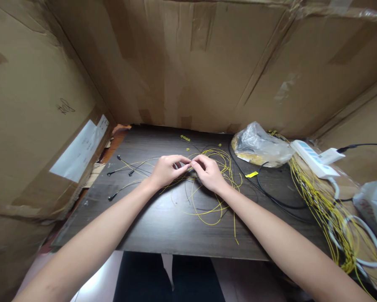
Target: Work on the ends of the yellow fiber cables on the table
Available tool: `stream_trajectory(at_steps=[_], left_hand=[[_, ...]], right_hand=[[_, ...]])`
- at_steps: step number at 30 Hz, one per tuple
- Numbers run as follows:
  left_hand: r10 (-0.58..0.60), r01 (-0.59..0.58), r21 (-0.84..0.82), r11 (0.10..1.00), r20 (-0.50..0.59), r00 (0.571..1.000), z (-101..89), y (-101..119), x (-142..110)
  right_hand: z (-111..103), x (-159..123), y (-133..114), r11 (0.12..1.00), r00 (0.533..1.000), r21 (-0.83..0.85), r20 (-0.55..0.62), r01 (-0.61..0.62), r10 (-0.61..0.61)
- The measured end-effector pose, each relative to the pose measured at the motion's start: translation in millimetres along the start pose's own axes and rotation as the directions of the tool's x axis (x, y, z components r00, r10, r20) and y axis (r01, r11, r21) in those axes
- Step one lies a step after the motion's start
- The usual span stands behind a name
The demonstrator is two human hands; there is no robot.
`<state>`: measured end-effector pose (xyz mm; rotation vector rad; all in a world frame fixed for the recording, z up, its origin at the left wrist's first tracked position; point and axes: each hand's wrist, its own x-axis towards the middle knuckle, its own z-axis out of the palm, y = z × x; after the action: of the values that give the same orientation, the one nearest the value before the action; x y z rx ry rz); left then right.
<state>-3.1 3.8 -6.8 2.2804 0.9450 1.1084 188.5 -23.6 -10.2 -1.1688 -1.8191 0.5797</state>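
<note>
- Yellow and black wires (228, 163) lie in loose loops at the centre of the frame, on a dark wooden surface (153, 235).
- Both hands meet over these wires in the middle of the frame, fingertips touching or nearly so.
- The left hand (171, 171) is closed in a pinch on the wires; the right hand (208, 172) pinches them just beside it. Exactly which strand sits between the fingertips is too small to tell.
- Left of the hands, thin leads end in four small black plugs (111, 198), spread apart.
- Small yellow pieces (185, 137) lie beyond the hands, towards the upper centre.
- Right of centre, a black cable (278, 204) curves across the surface, with a yellow tag (252, 174) on it.
- A clear plastic bag (259, 142) rests at the right, near a white power strip (312, 158) with a white adapter (331, 156) plugged in.
- A thick yellow bundle (316, 214) hangs down towards the lower right.
- Brown cardboard (176, 67) walls the upper frame and the left side, where a white paper (78, 153) is stuck.
</note>
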Motion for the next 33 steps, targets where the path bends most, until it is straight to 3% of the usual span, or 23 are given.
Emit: stream_trajectory(at_steps=[33], left_hand=[[0.017,-0.017,-0.004,1.000,0.004,1.000,2.6,0.0,-1.2]], right_hand=[[-0.6,-0.6,0.9,0.998,0.999,0.051,0.017,-0.038,0.037]])
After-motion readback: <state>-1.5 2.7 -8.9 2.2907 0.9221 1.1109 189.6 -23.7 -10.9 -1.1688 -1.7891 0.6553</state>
